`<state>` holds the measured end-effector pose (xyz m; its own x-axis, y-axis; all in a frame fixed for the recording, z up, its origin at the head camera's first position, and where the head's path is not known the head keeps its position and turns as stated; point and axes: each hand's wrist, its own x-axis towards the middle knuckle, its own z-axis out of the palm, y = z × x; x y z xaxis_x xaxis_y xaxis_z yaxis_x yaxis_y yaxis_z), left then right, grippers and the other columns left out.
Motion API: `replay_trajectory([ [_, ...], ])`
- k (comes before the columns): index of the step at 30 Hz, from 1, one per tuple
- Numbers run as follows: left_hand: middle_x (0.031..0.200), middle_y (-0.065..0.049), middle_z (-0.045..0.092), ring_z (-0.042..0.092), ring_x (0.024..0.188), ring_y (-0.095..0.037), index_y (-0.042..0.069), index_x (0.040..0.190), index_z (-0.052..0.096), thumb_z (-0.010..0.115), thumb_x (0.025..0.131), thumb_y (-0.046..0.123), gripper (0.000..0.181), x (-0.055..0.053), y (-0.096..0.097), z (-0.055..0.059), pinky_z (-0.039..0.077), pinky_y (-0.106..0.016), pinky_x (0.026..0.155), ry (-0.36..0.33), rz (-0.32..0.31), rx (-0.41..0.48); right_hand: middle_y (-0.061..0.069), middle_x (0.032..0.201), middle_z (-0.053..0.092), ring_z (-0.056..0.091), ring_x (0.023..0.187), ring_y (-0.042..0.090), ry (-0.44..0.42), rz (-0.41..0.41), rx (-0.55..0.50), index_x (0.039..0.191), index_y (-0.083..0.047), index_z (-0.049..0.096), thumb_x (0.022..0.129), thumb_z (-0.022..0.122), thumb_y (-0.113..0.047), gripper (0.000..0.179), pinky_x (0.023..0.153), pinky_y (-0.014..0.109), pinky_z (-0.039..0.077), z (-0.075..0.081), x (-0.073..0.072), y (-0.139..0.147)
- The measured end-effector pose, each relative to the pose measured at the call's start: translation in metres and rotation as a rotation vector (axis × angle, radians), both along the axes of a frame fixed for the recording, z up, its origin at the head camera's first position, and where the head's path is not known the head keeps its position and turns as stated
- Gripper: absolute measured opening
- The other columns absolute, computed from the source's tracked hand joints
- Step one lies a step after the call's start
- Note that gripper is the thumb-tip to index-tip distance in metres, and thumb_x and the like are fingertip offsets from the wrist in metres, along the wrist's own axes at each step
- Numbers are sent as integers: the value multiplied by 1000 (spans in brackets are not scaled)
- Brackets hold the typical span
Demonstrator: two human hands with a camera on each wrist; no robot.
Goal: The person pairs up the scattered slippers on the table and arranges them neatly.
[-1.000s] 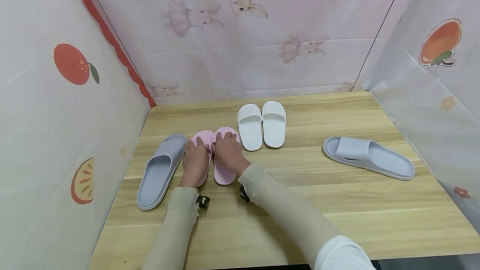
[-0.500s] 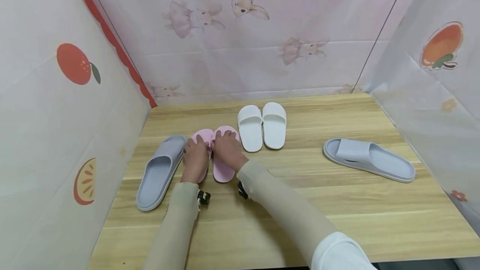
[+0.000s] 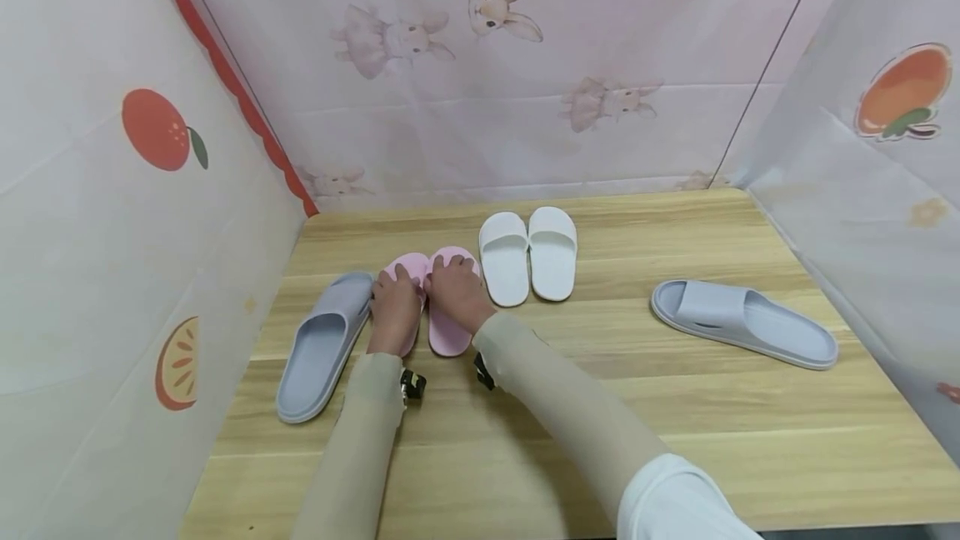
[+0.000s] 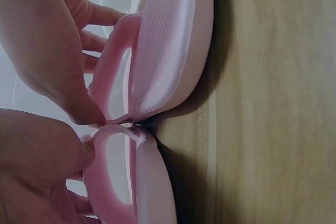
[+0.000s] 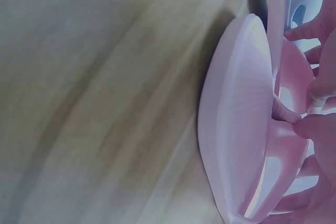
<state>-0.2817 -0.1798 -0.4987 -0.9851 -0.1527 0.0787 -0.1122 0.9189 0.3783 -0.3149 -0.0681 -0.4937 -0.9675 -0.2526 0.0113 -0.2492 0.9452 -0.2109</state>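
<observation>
Two pink slippers lie side by side on the wooden board, toes toward the back wall. My left hand (image 3: 394, 307) grips the strap of the left pink slipper (image 4: 173, 45), thumb on the inner side and fingers on the outer side. On the strap of the right pink slipper (image 3: 448, 336), my right hand (image 3: 459, 294) has the same kind of grip. Both thumbs come close together where the straps meet, as the left wrist view shows. The right wrist view shows the right slipper's sole edge (image 5: 212, 108) low over the board. In the head view, the hands hide much of both straps.
A pair of white slippers (image 3: 504, 273) stands just behind and right of the pink ones. One grey slipper (image 3: 311, 357) lies close to my left hand, another grey slipper (image 3: 787, 336) far right. Printed cloth walls (image 3: 450, 148) enclose the wooden board (image 3: 637, 423).
Both hands have slid the pink slippers a little toward the back wall, nearer to level with the white pair. The grips stay the same. The head view has shifted slightly.
</observation>
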Motion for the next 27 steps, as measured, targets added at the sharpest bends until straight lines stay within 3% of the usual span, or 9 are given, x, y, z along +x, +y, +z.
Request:
replay_trajectory([
  [7,121,-37,46,49,109,-52,-12,138,41,46,107,24,48,-3,4,-1,48,-64,87,29,13,-26,31,128,55,57,113,40,-3,-6,9,148,-5,45,108,37,-43,56,73,48,59,-1,-4,-2],
  [15,122,-37,45,48,111,-52,-12,136,40,43,108,24,46,-8,3,2,48,-65,89,6,24,-36,31,131,53,54,119,42,-22,-22,-18,150,-5,43,108,37,-43,58,78,52,58,0,-9,-7],
  [23,127,-38,42,45,117,-53,-12,137,37,43,107,23,46,-21,2,-2,44,-67,94,-4,58,0,33,135,51,52,123,46,-42,-28,-6,150,-4,42,107,37,-44,59,85,58,56,-5,-24,-13],
  [27,126,-38,42,45,116,-53,-11,134,38,52,104,22,47,-27,2,-3,45,-66,93,-6,68,-4,31,132,53,54,118,44,-35,-47,-17,149,-5,45,107,38,-45,59,82,58,57,-7,-29,-14],
])
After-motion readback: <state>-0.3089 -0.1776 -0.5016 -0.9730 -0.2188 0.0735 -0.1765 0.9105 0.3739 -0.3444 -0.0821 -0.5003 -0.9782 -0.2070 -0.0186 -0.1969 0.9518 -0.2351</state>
